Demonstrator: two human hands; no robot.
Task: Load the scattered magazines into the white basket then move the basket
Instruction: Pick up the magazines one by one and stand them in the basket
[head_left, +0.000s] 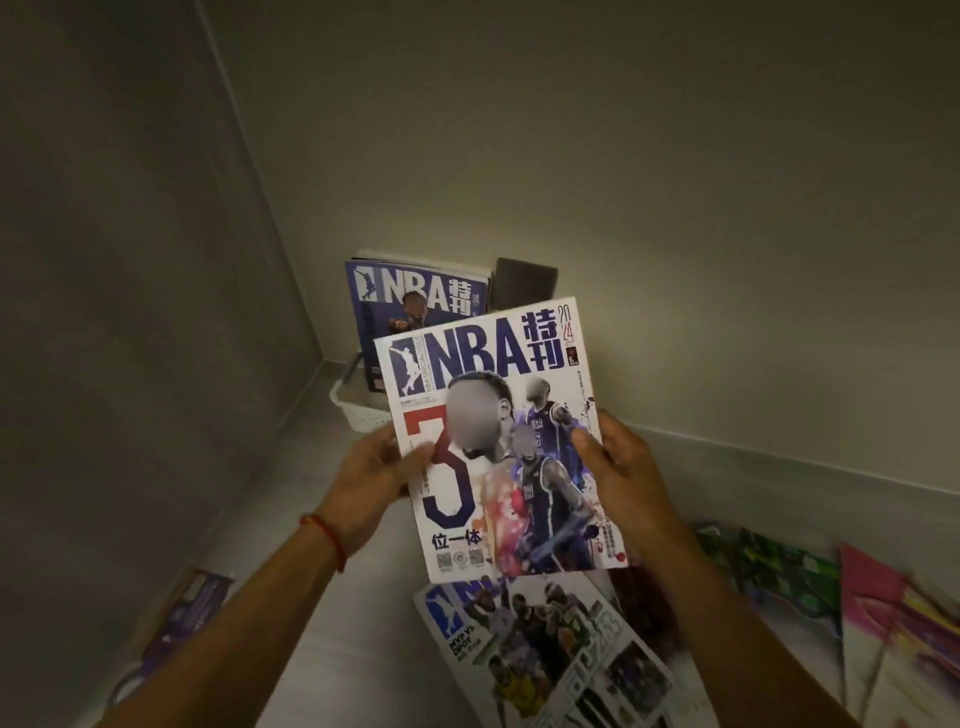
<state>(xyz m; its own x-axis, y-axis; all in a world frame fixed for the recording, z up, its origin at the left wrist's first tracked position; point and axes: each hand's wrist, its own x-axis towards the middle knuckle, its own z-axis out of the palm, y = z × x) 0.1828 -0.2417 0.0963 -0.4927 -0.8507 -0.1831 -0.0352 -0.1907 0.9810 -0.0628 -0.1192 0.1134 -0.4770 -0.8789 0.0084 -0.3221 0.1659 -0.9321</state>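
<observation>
White-cover magazine (493, 441) up off the floor, pinched at both side edges: left hand (371, 475) on one, right hand (621, 470) on the other, thumbs on the cover. Looks light, glossy, floppy; the two-edge hold should keep it flat. White basket (349, 408) just beyond the hands, a blue magazine (410, 312) upright inside. More magazines (550, 654) lie below the wrists.

Glossy paper cover on the held magazine (493, 441) — the white basket (358, 410) looks like perforated plastic, the floor (291, 519) smooth.
</observation>
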